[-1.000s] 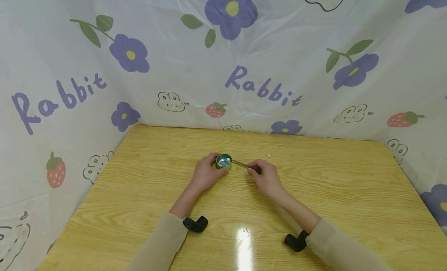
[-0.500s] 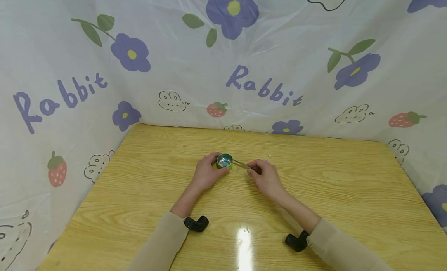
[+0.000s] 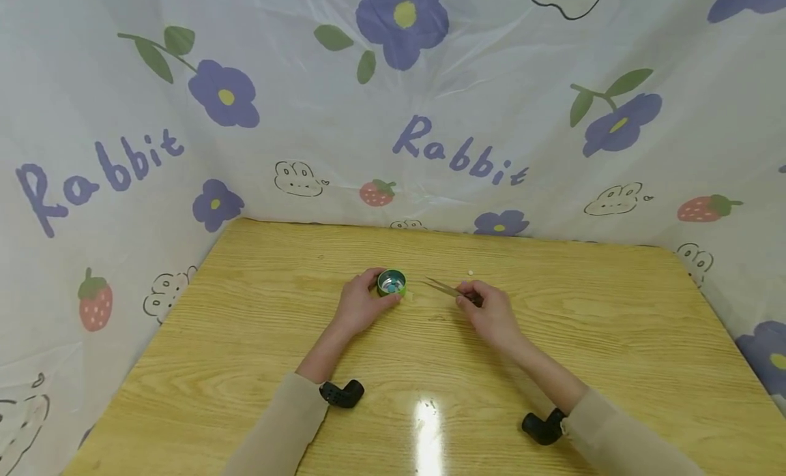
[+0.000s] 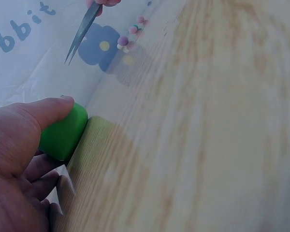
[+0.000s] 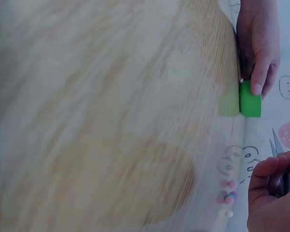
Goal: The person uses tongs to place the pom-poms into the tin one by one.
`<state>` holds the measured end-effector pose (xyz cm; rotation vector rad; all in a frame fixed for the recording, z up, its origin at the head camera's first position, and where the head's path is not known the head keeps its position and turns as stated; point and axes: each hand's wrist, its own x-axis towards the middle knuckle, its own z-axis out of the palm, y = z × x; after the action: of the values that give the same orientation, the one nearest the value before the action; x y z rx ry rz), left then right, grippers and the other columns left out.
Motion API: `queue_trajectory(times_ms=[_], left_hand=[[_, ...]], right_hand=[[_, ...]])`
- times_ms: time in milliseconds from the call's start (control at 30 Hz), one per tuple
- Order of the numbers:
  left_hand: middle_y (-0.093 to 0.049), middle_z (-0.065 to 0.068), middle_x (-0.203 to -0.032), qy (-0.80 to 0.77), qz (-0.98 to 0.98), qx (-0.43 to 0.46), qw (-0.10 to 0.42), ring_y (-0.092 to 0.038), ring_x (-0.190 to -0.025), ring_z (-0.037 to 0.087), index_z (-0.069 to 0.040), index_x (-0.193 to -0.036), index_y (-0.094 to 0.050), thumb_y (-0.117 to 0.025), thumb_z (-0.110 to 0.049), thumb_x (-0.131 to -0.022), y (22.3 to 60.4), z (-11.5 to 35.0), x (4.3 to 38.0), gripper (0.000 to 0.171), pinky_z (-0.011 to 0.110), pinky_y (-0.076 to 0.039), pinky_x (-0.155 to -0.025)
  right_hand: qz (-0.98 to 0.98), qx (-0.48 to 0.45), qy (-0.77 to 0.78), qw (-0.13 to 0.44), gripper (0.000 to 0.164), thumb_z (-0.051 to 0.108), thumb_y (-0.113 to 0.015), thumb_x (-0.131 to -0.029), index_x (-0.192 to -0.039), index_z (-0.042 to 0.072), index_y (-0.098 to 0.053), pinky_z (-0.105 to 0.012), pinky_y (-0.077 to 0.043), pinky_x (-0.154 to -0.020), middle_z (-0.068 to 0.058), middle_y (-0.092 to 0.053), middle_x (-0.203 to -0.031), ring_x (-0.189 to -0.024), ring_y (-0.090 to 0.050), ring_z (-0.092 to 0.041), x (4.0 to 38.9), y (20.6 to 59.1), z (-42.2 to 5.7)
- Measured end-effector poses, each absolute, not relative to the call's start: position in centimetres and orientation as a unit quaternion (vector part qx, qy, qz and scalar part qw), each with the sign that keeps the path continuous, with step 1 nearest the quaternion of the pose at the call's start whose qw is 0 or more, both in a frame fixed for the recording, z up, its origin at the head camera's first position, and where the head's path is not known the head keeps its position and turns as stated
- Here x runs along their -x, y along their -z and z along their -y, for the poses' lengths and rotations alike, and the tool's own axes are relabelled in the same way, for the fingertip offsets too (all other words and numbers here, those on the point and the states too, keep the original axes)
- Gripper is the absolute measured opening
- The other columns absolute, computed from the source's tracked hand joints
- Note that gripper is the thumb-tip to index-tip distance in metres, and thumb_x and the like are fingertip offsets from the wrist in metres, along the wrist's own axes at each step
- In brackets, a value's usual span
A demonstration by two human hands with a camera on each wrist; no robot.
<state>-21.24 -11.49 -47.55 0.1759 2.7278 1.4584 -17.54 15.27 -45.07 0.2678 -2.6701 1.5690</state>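
My left hand [image 3: 359, 304] holds a small round green cup [image 4: 63, 133] on the table, the thumb against its near side. In the head view the cup's shiny inside shows, with a few small blue and pale bits at the bottom. My right hand [image 3: 494, 316] pinches metal tweezers [image 3: 441, 286], pointed left towards the cup and a short way from it. Their tips stand apart with nothing between them. Beyond the tweezers, several small pink, purple and white balls [image 4: 123, 41] lie on the table in the left wrist view; my right hand mostly hides them in the head view.
One tiny white ball [image 3: 470, 273] lies behind my right hand on the wooden table [image 3: 295, 258]. A printed cloth [image 3: 344, 121] hangs upright along the table's back and sides. A black wrist camera [image 3: 344, 394] sits on each sleeve.
My right hand has drawn the tweezers to the right, away from the cup's rim. A white ball seen at their tips a second ago is gone from there. The left hand keeps its hold.
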Motion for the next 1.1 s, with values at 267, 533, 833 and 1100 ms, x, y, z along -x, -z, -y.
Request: queue_trajectory(times_ms=[267,533,833,1100], left_hand=[[-0.062,0.021,-0.137,-0.469,-0.881,-0.056,0.019,-0.052,-0.132,0.039,-0.001,-0.144,-0.055,-0.083,-0.025,-0.089,47.5,11.4,21.2,0.066,0.052,-0.044,-0.107],[-0.063,0.021,-0.136,-0.468,-0.882,-0.058,0.018,-0.052,-0.132,0.039,-0.002,-0.144,-0.056,-0.083,-0.025,-0.089,47.5,11.4,21.2,0.066,0.053,-0.043,-0.108],[-0.063,0.020,-0.136,-0.466,-0.883,-0.056,0.018,-0.052,-0.132,0.039,-0.002,-0.145,-0.055,-0.083,-0.025,-0.089,47.5,11.6,21.3,0.067,0.052,-0.043,-0.108],[-0.063,0.020,-0.136,-0.463,-0.885,-0.056,0.016,-0.052,-0.132,0.038,-0.002,-0.145,-0.055,-0.083,-0.026,-0.089,47.6,11.5,21.3,0.067,0.052,-0.042,-0.109]], right_hand=[[0.878,-0.063,-0.473,0.022,0.017,0.005,-0.066,-0.100,-0.114,-0.004,-0.070,-0.024,-0.049,-0.064,-0.014,-0.071,-0.103,-0.082,-0.061,-0.020,17.3,45.3,-18.0],[0.886,-0.043,-0.460,0.036,0.018,0.004,-0.065,-0.100,-0.115,-0.006,-0.070,-0.023,-0.049,-0.068,-0.016,-0.070,-0.100,-0.085,-0.062,-0.022,17.1,45.5,-20.9],[0.893,-0.037,-0.447,0.026,0.020,0.006,-0.065,-0.100,-0.116,-0.007,-0.069,-0.024,-0.047,-0.064,-0.016,-0.070,-0.102,-0.083,-0.060,-0.021,17.0,45.7,-22.1],[0.899,-0.037,-0.437,0.022,0.019,0.004,-0.065,-0.100,-0.115,-0.007,-0.070,-0.025,-0.047,-0.065,-0.013,-0.070,-0.098,-0.083,-0.060,-0.021,17.3,45.8,-21.9]])
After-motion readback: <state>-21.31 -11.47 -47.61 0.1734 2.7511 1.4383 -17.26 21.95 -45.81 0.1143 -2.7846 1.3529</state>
